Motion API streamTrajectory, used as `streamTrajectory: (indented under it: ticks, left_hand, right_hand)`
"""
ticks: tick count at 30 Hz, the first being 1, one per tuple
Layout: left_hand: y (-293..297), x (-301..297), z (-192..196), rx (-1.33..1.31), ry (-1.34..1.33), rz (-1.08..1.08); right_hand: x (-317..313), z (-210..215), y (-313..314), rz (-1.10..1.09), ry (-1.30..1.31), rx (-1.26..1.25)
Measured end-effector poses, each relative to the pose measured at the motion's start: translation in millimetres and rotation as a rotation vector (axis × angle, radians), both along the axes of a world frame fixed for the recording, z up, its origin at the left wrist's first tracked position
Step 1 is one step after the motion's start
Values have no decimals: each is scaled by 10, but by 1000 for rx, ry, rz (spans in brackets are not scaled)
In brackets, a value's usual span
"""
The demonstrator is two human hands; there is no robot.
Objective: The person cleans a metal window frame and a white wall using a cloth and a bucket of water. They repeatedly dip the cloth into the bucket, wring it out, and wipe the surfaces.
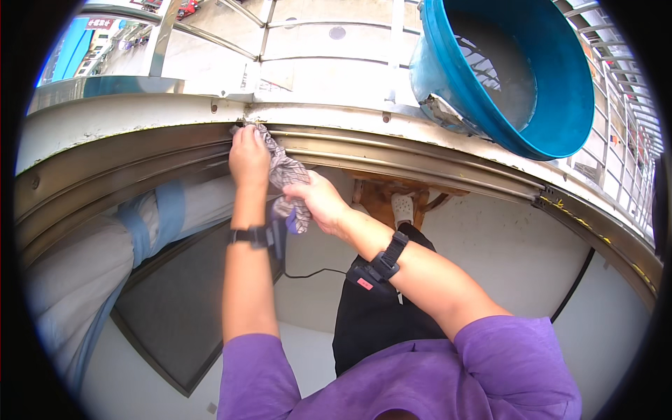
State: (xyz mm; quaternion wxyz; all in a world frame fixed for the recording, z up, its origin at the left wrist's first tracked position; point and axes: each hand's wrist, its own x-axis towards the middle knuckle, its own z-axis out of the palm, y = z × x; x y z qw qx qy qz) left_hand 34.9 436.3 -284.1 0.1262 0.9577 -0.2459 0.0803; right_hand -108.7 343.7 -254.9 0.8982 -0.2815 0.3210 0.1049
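Note:
A grey patterned cloth (285, 170) is bunched between my two hands. My left hand (249, 155) is closed on its upper end, pressed against the corner where the metal window track (364, 150) meets the side frame. Lower down and to the right, my right hand (318, 199) grips the cloth's hanging part, thumb on top. The cloth's loose end, with a bit of purple, dangles below the right hand. Part of the cloth under the left fingers is hidden.
A blue bucket (560, 119) of cloudy water stands on the outer ledge at the right, beside metal railings (329, 59). A tied curtain (91, 266) hangs at the left. Below are a wooden stool (374, 199) with my foot on it and a dark framed panel (171, 315).

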Motion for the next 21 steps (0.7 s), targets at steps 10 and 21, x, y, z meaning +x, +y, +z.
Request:
streamTrajectory:
  ticks: [10, 21]
  left_hand:
    - [-843, -963, 221, -283, 100, -341]
    - [-733, -882, -68, -12, 7, -328]
  right_hand:
    - [-1304, 149, -562, -123, 190, 56]
    - [-1264, 112, -299, -83, 151, -36]
